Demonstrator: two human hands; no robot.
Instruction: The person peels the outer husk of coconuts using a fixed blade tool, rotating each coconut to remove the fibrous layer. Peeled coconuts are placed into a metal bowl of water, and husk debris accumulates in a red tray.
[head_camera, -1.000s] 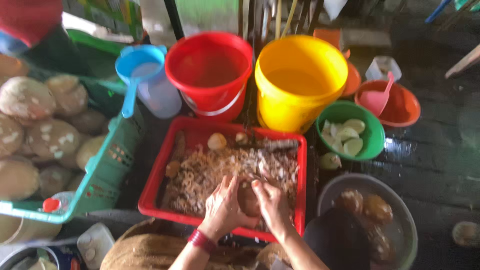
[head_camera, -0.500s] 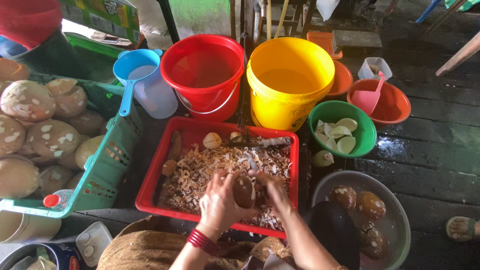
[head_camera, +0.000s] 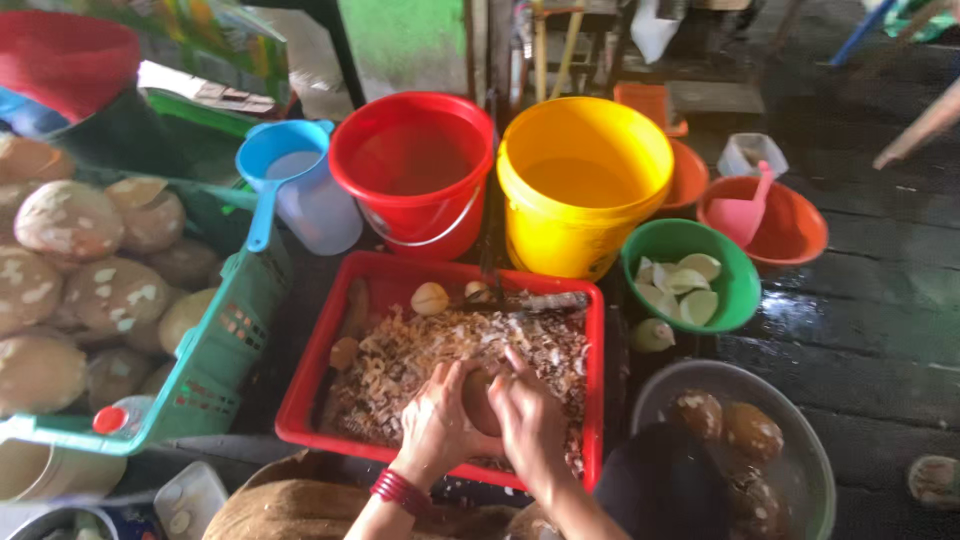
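Lower centre: left hand (head_camera: 437, 420) and right hand (head_camera: 527, 415) both curled round brown coconut piece (head_camera: 478, 398), gripping it over red tray (head_camera: 330, 345) full of pale shavings (head_camera: 420, 350). Above tray: red bucket (head_camera: 415, 170), yellow bucket (head_camera: 580, 185). Right: green bowl (head_camera: 735, 285) with white pieces. Left edge: green crate (head_camera: 215, 365) of husked coconuts (head_camera: 70, 220).

The flat red plastic tray (head_camera: 300, 390) looks smooth and a bit shiny, and it is full of dry, rough brown peelings (head_camera: 420, 355). The round red plastic bucket (head_camera: 412, 170) and the round yellow plastic bucket (head_camera: 585, 185) look smooth and glossy too. The round grey metal bowl (head_camera: 800, 430) looks dull, and the dark floor (head_camera: 880, 300) is wet and shiny.
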